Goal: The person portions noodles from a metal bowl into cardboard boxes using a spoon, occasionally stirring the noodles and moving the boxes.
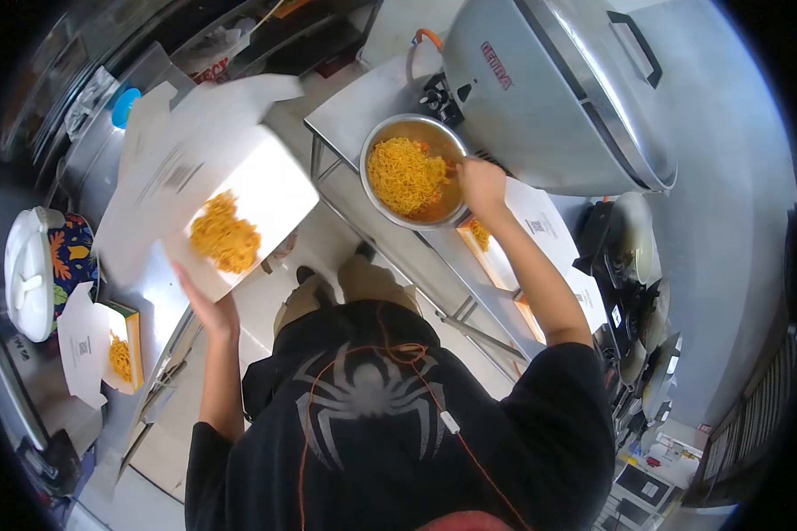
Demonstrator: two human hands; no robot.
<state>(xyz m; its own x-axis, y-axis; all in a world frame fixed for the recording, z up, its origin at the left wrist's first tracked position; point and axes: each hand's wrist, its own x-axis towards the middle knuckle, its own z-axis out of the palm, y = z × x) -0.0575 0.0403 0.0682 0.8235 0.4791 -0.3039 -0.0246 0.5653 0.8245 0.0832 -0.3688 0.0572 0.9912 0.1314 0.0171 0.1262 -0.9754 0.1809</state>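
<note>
1. The left hand [211, 311] is raised under a white paper box [239, 208], palm up, its fingers spread flat against the underside and carrying it above the floor.
2. The box stands open, its lid [164, 168] tipped back to the left, and a heap of yellow noodles [225, 234] lies on its white bottom.
3. The right hand [482, 186] reaches into a round metal bowl [372, 150] that sits on the steel table [345, 111]; the fingers are curled at the bowl's right rim, and whether they grip any noodles cannot be told.
4. The bowl holds more noodles [406, 175] in an orange sauce.
5. Just behind the bowl stands a big steel cooker [549, 97] with its lid shut.
6. Under the right forearm another open box [505, 257] with a little noodle in it lies on the table.
7. At the far left, a third box [115, 350] with noodles rests on another table, near a white container [28, 270].
</note>
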